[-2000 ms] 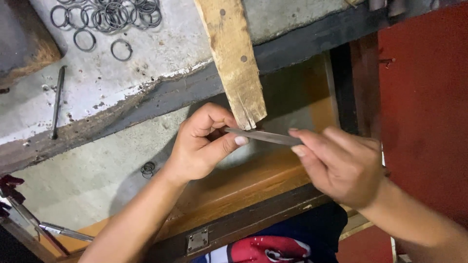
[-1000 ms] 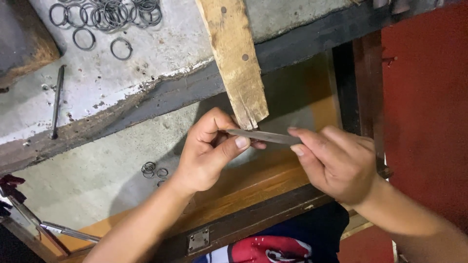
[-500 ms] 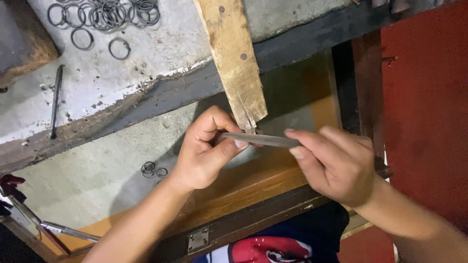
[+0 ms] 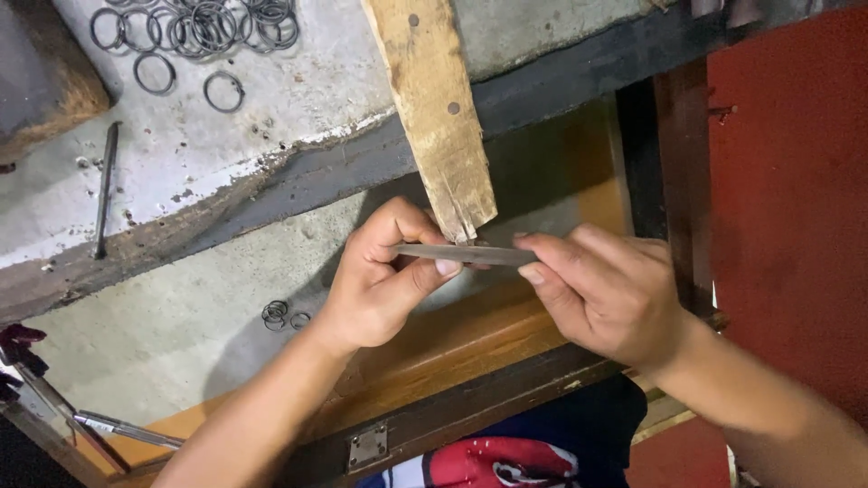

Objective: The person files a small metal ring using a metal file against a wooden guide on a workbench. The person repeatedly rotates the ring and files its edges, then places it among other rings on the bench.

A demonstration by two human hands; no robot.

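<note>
We hold a thin flat metal strip (image 4: 466,254) level between both hands, just under the split lower end of a worn wooden plank (image 4: 434,108) that slants down from the bench top. Our left hand (image 4: 384,280) pinches the strip's left end, thumb below and curled fingers above. Our right hand (image 4: 606,289) pinches its right end between the thumb and the fingertips. The strip touches or nearly touches the plank's frayed tip; we cannot tell which.

Below the hands lies a pale tray floor (image 4: 154,334) with a few small metal rings (image 4: 280,314) on it, near the left wrist. On the grey bench top (image 4: 271,136) above sits a larger pile of rings (image 4: 199,27), and a thin dark rod (image 4: 104,190) lies well to the left. At the bottom left, tweezers (image 4: 117,429) rest on the wooden edge.
</note>
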